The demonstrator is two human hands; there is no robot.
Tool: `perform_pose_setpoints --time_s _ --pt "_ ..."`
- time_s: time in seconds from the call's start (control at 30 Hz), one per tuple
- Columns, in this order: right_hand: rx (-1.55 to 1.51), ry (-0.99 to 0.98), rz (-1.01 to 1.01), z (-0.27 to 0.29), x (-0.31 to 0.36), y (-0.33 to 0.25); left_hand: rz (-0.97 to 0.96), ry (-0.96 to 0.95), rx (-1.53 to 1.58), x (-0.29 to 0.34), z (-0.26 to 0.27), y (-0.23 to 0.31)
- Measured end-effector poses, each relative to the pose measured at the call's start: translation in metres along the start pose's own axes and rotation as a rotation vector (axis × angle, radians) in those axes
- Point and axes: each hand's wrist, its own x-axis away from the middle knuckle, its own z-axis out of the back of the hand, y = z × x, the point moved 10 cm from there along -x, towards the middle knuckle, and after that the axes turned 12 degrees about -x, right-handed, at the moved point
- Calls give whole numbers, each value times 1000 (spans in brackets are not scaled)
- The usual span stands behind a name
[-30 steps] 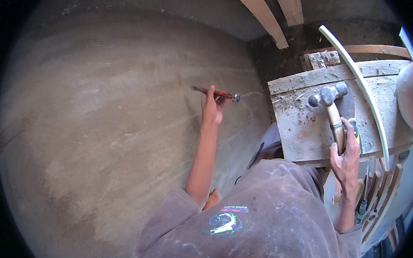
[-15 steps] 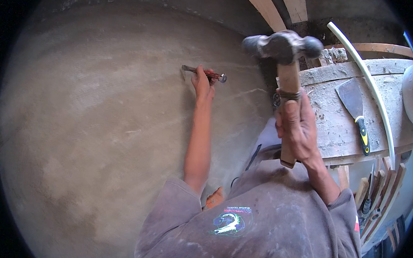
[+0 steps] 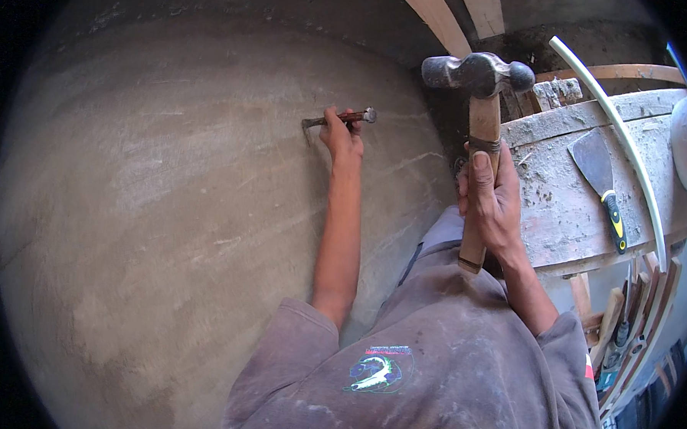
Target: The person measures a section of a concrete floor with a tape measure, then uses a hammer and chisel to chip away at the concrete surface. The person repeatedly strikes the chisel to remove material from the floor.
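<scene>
My left hand [image 3: 342, 138] is closed round a dark reddish cold chisel [image 3: 357, 117], and the chisel's tip meets the grey plastered wall [image 3: 168, 191]. A thin groove or mark shows just under that tip. In my right hand [image 3: 494, 202] is a ball-peen hammer [image 3: 481, 75] with a wooden handle bound with wire below the head. The hammer is raised off to the right of the chisel, head up, its flat face toward the chisel's struck end and apart from it.
At the right, a mortar-crusted plank platform [image 3: 543, 200] carries a putty knife [image 3: 600, 187] with a black and yellow handle. A pale flexible tube [image 3: 619, 127] curves across it. Wooden strips [image 3: 645, 320] stand below, and boards [image 3: 436, 19] lean at the top.
The hammer has swung slightly, its head now more level and a little to the right. My left hand keeps the chisel at the same spot, with the chisel turned a little.
</scene>
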Motion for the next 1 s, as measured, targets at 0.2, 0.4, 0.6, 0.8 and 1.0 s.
perform_pose_setpoints --time_s 0.2,0.4,0.6,0.8,1.0 --pt "-56 107 52 9 -15 -24 21 30 39 -6 -1 3" --pt "-226 189 261 13 -20 -47 67 91 64 -5 2 3" --pt "-133 95 25 -31 -25 30 46 66 73 -5 0 5" --pt "249 -172 -91 -58 -34 50 82 107 117 -8 1 -1" --pt "-364 54 287 -28 -27 -8 116 124 160 -18 1 -2"
